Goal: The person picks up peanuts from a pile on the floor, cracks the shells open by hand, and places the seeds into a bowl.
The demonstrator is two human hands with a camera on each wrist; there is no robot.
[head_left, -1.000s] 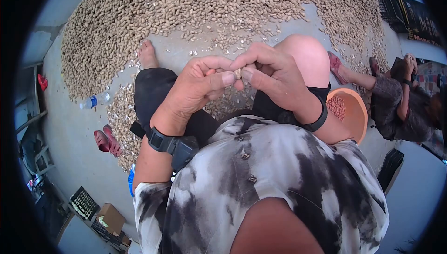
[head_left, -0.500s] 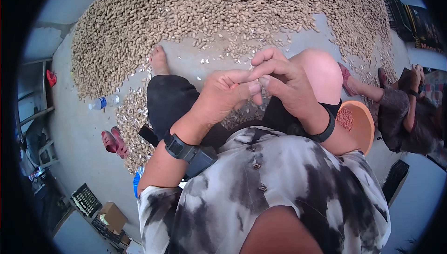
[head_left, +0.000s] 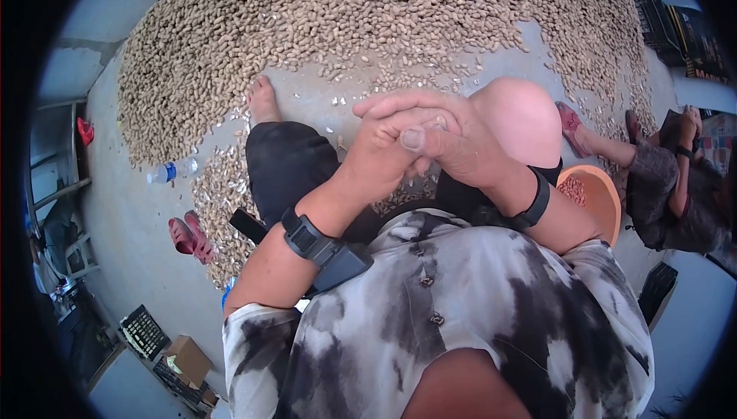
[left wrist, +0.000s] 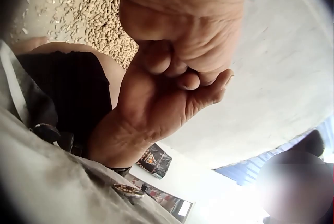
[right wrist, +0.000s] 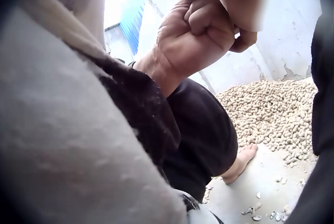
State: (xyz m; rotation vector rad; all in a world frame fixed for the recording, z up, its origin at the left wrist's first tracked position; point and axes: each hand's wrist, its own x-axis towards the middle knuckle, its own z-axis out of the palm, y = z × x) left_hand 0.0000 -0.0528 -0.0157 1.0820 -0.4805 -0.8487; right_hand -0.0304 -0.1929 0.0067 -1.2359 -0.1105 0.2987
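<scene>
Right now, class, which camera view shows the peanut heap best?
The head view: the peanut heap spreads widely across its top. The left wrist view catches only a patch, upper left; the right wrist view, a portion at right, beyond a bare foot.

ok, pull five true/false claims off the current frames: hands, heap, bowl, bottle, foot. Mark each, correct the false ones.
1. The left hand and the right hand are held apart. False: they are clasped together; whether anything is between them is hidden.
2. The orange bowl holds reddish shelled peanut kernels. True.
3. The heap of unshelled peanuts lies on the floor in front of the person. True.
4. The blue-labelled plastic bottle stands upright. False: it lies on its side on the floor.
5. The person's left foot wears a shoe. False: it is bare.
</scene>
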